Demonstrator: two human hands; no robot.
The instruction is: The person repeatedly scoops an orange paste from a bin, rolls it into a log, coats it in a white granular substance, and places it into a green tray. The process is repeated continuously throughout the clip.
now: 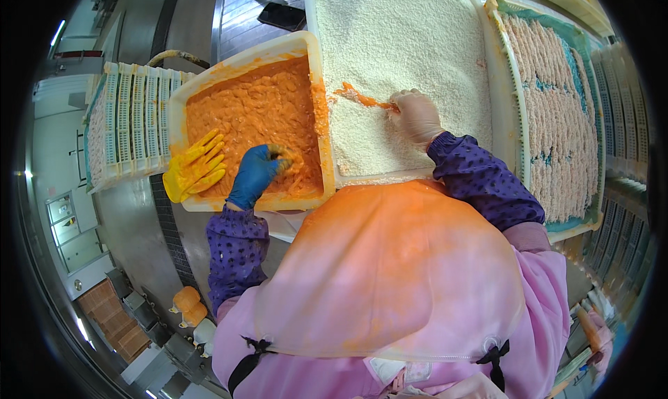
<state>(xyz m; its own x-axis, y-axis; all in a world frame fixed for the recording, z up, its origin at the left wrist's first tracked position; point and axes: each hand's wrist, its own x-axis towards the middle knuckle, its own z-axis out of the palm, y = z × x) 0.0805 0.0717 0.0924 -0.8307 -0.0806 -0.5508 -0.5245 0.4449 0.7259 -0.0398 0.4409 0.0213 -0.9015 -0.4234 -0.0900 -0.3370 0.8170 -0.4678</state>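
Observation:
My left hand (257,173), in a blue glove with orange-smeared fingertips, curls over a wet orange mixture (250,101) in a cream plastic tub (326,187). Strands of the mixture touch its fingertips; whether they are gripped is unclear. On the right, a white tray (411,178) holds pale crumbs (402,44). My right hand (417,116), in a thin translucent glove, has its fingers closed at the near end of an orange-coated strip (360,96). The strip lies on the crumbs, pointing left towards the tub. Part of its end is hidden by the fingers.
A yellow rubber glove (195,166) drapes over the tub's left corner. Slatted plastic crates (138,119) stand at left. At right, a lined crate (522,138) holds rows of crumbed strips (558,112). A phone (282,16) lies on the metal table (237,20) behind.

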